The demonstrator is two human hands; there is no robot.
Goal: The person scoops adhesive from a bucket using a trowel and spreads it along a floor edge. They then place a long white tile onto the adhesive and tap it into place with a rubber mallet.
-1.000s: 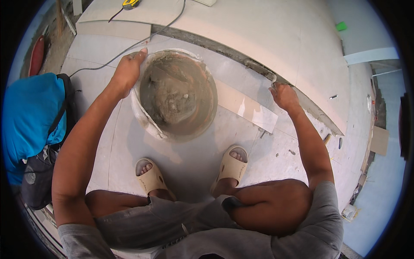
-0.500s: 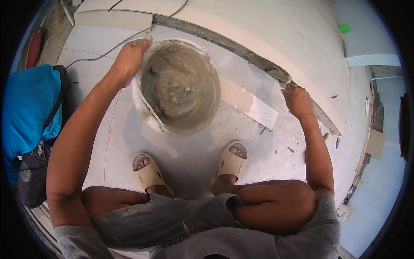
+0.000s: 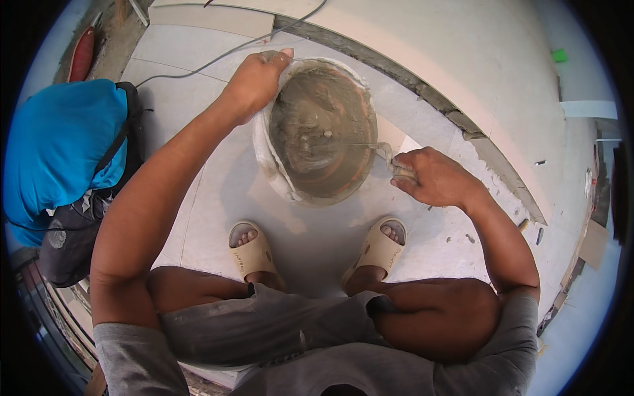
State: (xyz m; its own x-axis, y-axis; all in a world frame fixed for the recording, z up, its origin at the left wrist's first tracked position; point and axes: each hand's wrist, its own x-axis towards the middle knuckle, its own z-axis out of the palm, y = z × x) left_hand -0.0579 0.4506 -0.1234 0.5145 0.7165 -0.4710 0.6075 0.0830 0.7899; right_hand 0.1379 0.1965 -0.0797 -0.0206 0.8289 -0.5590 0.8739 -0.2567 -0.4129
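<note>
A white bucket of wet grey mortar stands on pale tiles in front of my sandalled feet. My left hand is closed on its upper left rim. Right of the bucket, my right hand grips the handle of a trowel; its blurred blade reaches into the bucket over the mortar. Beyond the bucket runs a narrow mortar-lined gap along the edge of a large pale panel or tiled surface.
A blue bag or cloth over dark bags lies at my left. A grey cord crosses the tiles at the back. A red object is at the far left. Small loose items and board offcuts lie along the right side.
My right hand has moved left from the gap, bringing the trowel into the bucket. The view has shifted, putting the bucket and my left hand farther right in the picture.
</note>
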